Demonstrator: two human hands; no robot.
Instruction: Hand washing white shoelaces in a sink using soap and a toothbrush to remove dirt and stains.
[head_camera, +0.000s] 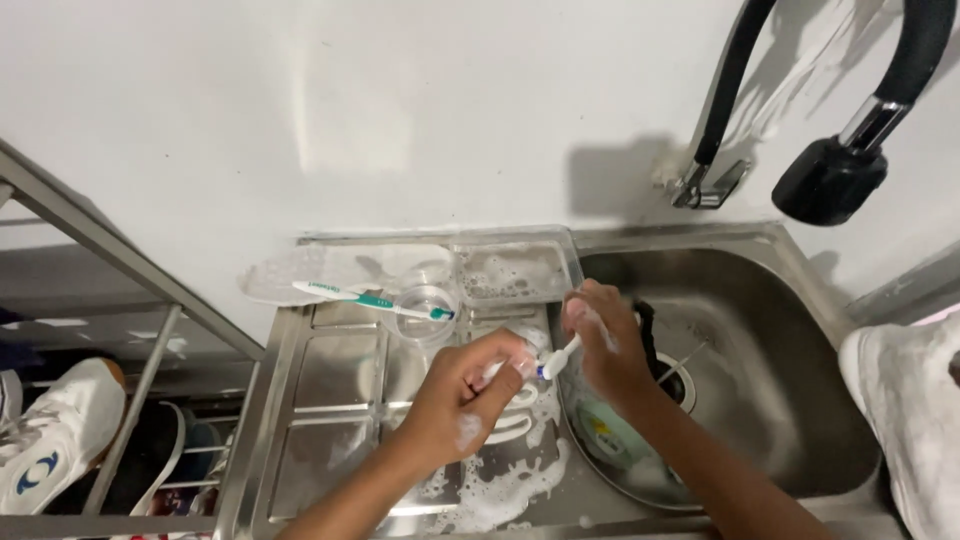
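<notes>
The left hand (470, 395) was curled closed around a small white soapy item (523, 385), pressed against the steel drainboard (340, 370) beside the sink (760, 340); what the item was could not be told, since the fingers hid most of it. The right hand (605, 345) pinched the handle of a white toothbrush (558, 358), its head meeting the item right at the left fingertips. Both hands were flecked with foam (500, 490), which also pooled on the drainboard below them.

To scrub well here, the grip on the item looked as though it should stay firm, since the lather would make it slippery, and short strokes with the bristles angled into the surface would likely clean better than long sweeps. Working close to the basin edge seemed sensible, letting suds run off.

A second toothbrush, teal and white (370, 298), lay across a clear plastic cup (428, 305) just behind the hands, next to a clear plastic tray (510, 270) holding suds. A black faucet (830, 180) hung over the basin, and a white sneaker (50, 430) sat on a rack to the left.
</notes>
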